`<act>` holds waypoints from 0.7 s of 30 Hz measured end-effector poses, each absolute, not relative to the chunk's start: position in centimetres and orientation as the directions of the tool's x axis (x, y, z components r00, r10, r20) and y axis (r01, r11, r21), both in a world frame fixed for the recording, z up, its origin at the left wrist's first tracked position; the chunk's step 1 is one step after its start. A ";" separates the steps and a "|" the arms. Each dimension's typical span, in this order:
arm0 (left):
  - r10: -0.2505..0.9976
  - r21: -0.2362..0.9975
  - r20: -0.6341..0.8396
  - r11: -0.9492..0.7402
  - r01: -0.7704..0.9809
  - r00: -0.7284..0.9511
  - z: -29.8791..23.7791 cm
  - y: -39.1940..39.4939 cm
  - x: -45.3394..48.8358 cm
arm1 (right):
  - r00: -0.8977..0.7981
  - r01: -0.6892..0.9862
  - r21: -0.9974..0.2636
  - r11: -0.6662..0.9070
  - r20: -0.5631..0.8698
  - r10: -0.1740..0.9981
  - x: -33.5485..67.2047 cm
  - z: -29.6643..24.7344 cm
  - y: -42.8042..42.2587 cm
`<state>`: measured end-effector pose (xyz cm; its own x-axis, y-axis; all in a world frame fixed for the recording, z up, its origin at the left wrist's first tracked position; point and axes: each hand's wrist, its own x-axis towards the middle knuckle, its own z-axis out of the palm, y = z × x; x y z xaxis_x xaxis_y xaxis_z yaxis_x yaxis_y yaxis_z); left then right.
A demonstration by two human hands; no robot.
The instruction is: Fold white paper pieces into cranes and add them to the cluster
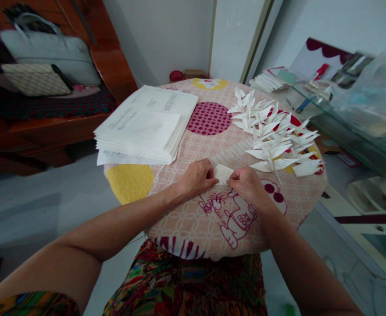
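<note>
Near the middle of the cloth-covered round table [176,215], a small folded piece of paper [223,174] sits between my two hands. My left hand [198,176] pinches its left edge, fingers closed. On the opposite edge, the fingers of my right hand [246,184] are pinched together too. Just beyond the paper lies a clear, ruler-like strip [232,151]. Many folded paper cranes [272,127] are heaped to the right of my right hand. Up and to the left rests a thick stack of printed paper sheets [140,127], with a smaller blank sheet [156,129] on top.
A glass-topped stand [354,127] borders the table on the right, bearing a plastic bag [373,96] and a red marker [320,71]. At the left is a wooden bench [110,66] with a pale handbag [51,55] and a checked pouch [37,79].
</note>
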<state>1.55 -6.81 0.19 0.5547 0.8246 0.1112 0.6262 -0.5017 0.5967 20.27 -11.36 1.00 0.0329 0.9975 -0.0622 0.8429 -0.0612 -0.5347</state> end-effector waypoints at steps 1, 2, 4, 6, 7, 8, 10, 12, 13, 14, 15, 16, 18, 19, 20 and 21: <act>0.824 0.597 0.112 -0.503 0.625 0.556 0.2 -6.8 1.5 | 0.041 0.851 -0.521 -0.066 -0.059 0.997 20.2 1.0 -11.4; 0.823 0.596 0.113 -0.505 0.624 0.557 0.2 -6.8 1.6 | 0.046 0.857 -0.511 -0.070 -0.059 0.997 20.1 0.9 -11.4; 0.821 0.594 0.114 -0.508 0.624 0.559 0.2 -6.7 1.6 | 0.052 0.862 -0.501 -0.075 -0.060 0.997 20.1 0.9 -11.4; 0.822 0.590 0.108 -0.505 0.630 0.559 0.3 -6.7 1.7 | 0.053 0.863 -0.500 -0.078 -0.063 0.997 20.0 0.9 -11.4; 0.823 0.587 0.103 -0.504 0.634 0.559 0.3 -6.7 1.7 | 0.056 0.861 -0.502 -0.080 -0.063 0.996 20.0 0.9 -11.4; 0.823 0.583 0.098 -0.503 0.638 0.559 0.3 -6.7 1.7 | 0.062 0.859 -0.505 -0.086 -0.063 0.996 20.0 0.9 -11.4; 0.824 0.576 0.091 -0.502 0.645 0.560 0.4 -6.7 1.8 | 0.068 0.856 -0.508 -0.093 -0.067 0.995 19.9 1.1 -11.4; 0.823 0.574 0.089 -0.503 0.647 0.561 0.4 -6.7 1.8 | 0.071 0.860 -0.500 -0.101 -0.079 0.994 19.7 1.3 -11.4; 0.822 0.574 0.090 -0.504 0.646 0.562 0.4 -6.7 1.8 | 0.073 0.865 -0.490 -0.106 -0.085 0.994 19.6 1.4 -11.4; 0.822 0.575 0.090 -0.504 0.644 0.563 0.4 -6.7 1.7 | 0.075 0.871 -0.480 -0.109 -0.089 0.993 19.5 1.4 -11.3; 0.821 0.576 0.090 -0.505 0.643 0.564 0.5 -6.7 1.7 | 0.074 0.875 -0.472 -0.108 -0.090 0.993 19.4 1.5 -11.2; 0.820 0.578 0.090 -0.505 0.641 0.565 0.5 -6.7 1.7 | 0.070 0.878 -0.468 -0.104 -0.088 0.994 19.4 1.5 -11.1; 0.819 0.582 0.091 -0.505 0.637 0.567 0.4 -6.7 1.7 | 0.055 0.875 -0.475 -0.089 -0.085 0.995 19.5 1.4 -11.0; 0.818 0.584 0.094 -0.507 0.635 0.567 0.4 -6.7 1.7 | 0.048 0.871 -0.485 -0.084 -0.086 0.995 19.7 1.4 -10.9; 0.818 0.584 0.098 -0.509 0.632 0.567 0.4 -6.7 1.7 | 0.041 0.865 -0.495 -0.078 -0.085 0.996 19.9 1.3 -10.8; 0.817 0.584 0.101 -0.511 0.631 0.568 0.3 -6.7 1.7 | 0.039 0.861 -0.503 -0.075 -0.082 0.996 20.3 1.3 -10.8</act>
